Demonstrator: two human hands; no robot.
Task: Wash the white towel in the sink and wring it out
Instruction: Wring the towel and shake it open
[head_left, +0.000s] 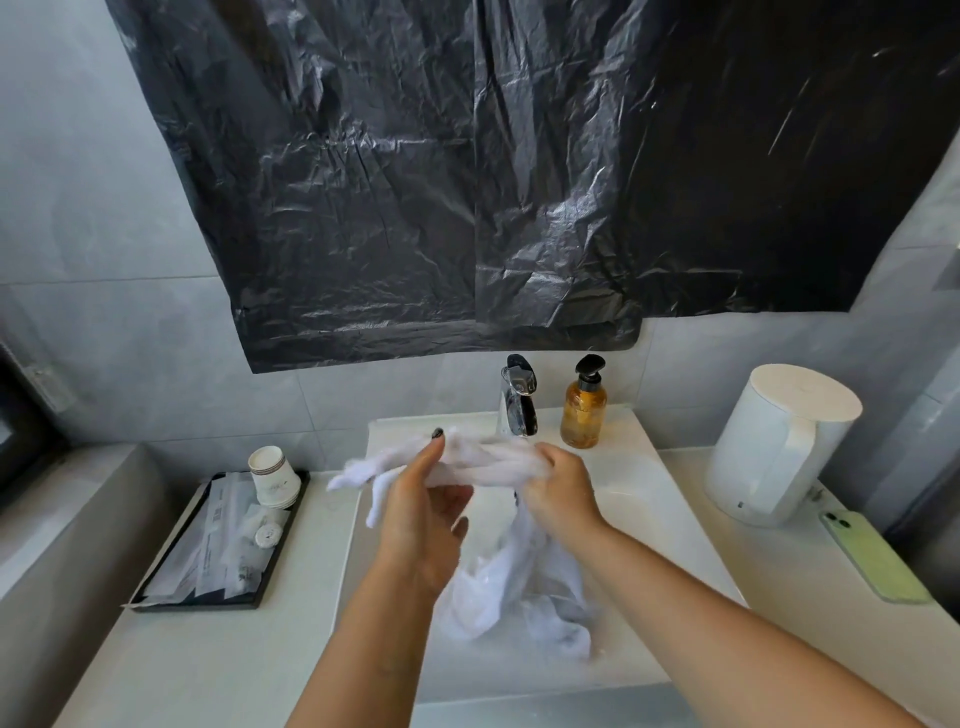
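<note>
Hanging over the sink: white towel (498, 467), wet and twisted into a rope between the two hands; its long tail drops from the right fingers into the basin, bunched and partly translucent; a loose end fans out past the left fingertips
Left hand (421, 512): palm turned up under the twisted part; thumb and fingers only partly bent, the towel lying across them; a dark-painted nail shows at the raised fingertip; how firmly it holds I cannot tell
Right hand (558, 491): fingers curled round the towel rope, gripping it; knuckles face the camera
Sink (644, 499): white, rectangular; the towel's lower folds lie on its floor below both wrists
Beyond the fingers: chrome tap (517, 400) just behind the towel; amber soap bottle (584, 410) with a black pump, beside the tap on the sink's back ledge
Right of the right hand: white kettle (779, 447) on the counter, well apart; green phone (872, 556) lying flat, nearer the counter's front
Left of the left fingers: black tray (265, 577) on the counter; it holds stacked paper cups (274, 475) at its far end, sealed white sachets and a small round packet
Above: black plastic sheet (519, 171) covering the wall over the tap
</note>
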